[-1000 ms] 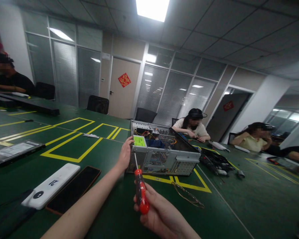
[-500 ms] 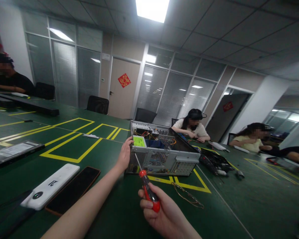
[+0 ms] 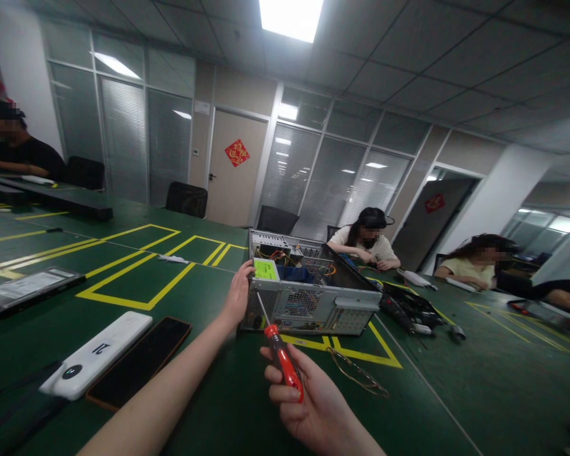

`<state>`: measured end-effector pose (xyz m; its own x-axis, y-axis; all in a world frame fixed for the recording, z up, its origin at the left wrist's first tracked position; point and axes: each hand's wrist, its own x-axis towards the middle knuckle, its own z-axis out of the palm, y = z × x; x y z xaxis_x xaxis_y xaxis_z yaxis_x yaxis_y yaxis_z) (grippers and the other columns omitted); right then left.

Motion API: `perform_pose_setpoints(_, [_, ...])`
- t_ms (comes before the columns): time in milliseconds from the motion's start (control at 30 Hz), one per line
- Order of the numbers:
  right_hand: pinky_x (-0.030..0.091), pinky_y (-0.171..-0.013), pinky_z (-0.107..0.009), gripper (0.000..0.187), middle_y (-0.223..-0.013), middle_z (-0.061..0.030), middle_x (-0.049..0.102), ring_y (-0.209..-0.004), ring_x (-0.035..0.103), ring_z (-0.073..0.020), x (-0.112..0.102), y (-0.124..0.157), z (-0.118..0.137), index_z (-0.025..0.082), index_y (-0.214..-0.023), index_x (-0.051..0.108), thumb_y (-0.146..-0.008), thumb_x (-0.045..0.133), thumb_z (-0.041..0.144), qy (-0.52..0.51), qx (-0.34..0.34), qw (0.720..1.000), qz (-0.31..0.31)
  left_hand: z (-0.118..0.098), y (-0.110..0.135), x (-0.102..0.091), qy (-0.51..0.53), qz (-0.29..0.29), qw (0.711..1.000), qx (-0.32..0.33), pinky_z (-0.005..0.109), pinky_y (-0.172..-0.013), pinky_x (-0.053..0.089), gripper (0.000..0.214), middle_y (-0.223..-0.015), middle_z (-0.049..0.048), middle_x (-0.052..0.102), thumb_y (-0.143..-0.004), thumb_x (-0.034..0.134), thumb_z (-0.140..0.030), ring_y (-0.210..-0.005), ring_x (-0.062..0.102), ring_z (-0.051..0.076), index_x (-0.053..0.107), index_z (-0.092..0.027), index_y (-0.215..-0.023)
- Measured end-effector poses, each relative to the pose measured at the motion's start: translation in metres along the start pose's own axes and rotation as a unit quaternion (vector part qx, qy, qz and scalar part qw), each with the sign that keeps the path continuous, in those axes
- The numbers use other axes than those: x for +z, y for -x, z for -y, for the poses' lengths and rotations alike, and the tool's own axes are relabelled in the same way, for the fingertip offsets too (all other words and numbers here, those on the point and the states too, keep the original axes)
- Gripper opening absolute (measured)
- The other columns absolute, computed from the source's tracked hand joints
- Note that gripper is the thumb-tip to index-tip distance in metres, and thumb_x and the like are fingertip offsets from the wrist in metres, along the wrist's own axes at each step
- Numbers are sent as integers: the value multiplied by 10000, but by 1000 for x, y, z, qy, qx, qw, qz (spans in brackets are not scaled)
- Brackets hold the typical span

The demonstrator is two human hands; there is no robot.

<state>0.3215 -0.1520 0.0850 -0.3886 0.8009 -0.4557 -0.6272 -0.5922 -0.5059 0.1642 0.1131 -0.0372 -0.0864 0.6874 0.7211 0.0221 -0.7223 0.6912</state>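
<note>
An open grey computer case [image 3: 308, 297] lies on the green table [image 3: 209, 405], its rear panel facing me and cables showing inside. My left hand [image 3: 238, 294] grips the case's near left corner, fingers curled over its edge. My right hand [image 3: 308, 405] is closed around the red handle of a screwdriver [image 3: 279, 354]. The metal shaft points up and left, its tip right at the rear panel near the left corner.
A white device [image 3: 97, 363] and a dark phone [image 3: 140, 362] lie at the near left, a flat tray [image 3: 26, 288] farther left. A thin wire loop [image 3: 356, 373] and a black tool case [image 3: 411, 307] sit right of the case. Other people sit across the table.
My right hand has shifted slightly right and tilted the screwdriver, so the shaft now leans more to the left toward the case. The left hand stays on the case.
</note>
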Motion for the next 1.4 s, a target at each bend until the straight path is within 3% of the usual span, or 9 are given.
perform_pose_setpoints(200, [97,-473,-68,404,-738,99,517,-540,385,-2,-7,-3,-3,169,-883,682,-1203,921,234,-7,-4,1000,-16,1,0,-1,4,1,1000,3,626,-1512,560,724,-1797,161,817,-1296,395,-853,-1710,756,366,856,-313,-1440])
perform_pose_setpoints(400, [209,-463,-46,302,-850,4,670,-622,549,-50,1,-3,-1,126,-1067,800,-1298,766,318,-5,21,1000,-22,2,1,1,2,-2,1000,2,625,-1512,558,691,-1792,158,818,-1307,401,-820,-1707,756,362,851,-316,-1448])
perform_pose_setpoints(567, [87,-461,-58,261,-800,47,615,-559,447,-37,-4,-7,2,161,-1142,819,-1283,797,379,18,21,999,-15,4,0,2,4,-8,1000,7,630,-1508,566,688,-1770,147,832,-1308,392,-816,-1682,776,365,863,-330,-1430])
perform_pose_setpoints(767, [120,-444,-41,396,-787,87,543,-520,374,-3,-9,-7,2,201,-930,653,-1234,883,309,-13,21,999,-36,3,0,1,5,-1,1000,6,641,-1510,563,726,-1792,165,816,-1295,396,-857,-1704,759,376,860,-320,-1447])
perform_pose_setpoints(833, [163,-433,-29,406,-784,78,551,-531,418,-15,-5,-6,2,201,-921,644,-1272,820,305,-28,20,998,-45,1,0,0,5,-2,1000,4,650,-1511,562,739,-1793,169,816,-1294,388,-863,-1708,757,380,860,-313,-1445])
perform_pose_setpoints(933, [274,-420,-47,522,-780,41,588,-541,494,-43,5,-4,4,156,-984,723,-1397,525,407,-37,19,997,-68,0,0,0,5,-1,1000,0,653,-1515,558,744,-1784,166,823,-1293,383,-868,-1707,761,380,862,-318,-1440])
perform_pose_setpoints(1067, [273,-401,-69,764,-778,27,610,-491,421,-31,11,-3,5,79,-1120,805,-1427,236,486,-39,26,996,-77,0,0,0,3,1,1000,-2,643,-1514,560,759,-1798,164,811,-1286,375,-888,-1706,761,374,852,-318,-1439])
perform_pose_setpoints(1267, [229,-407,-66,579,-756,52,566,-497,412,-19,0,-6,4,139,-914,740,-1399,541,388,-53,1,996,-65,0,0,0,5,4,1000,-3,626,-1508,560,793,-1804,170,808,-1276,369,-917,-1706,756,373,853,-314,-1449])
perform_pose_setpoints(1400, [457,-485,-88,609,-807,-10,682,-584,616,-66,5,-7,3,152,-919,731,-1411,465,395,-38,-5,996,-86,1,0,2,8,-1,1000,-3,619,-1513,554,797,-1793,163,815,-1275,374,-919,-1703,758,368,860,-307,-1432])
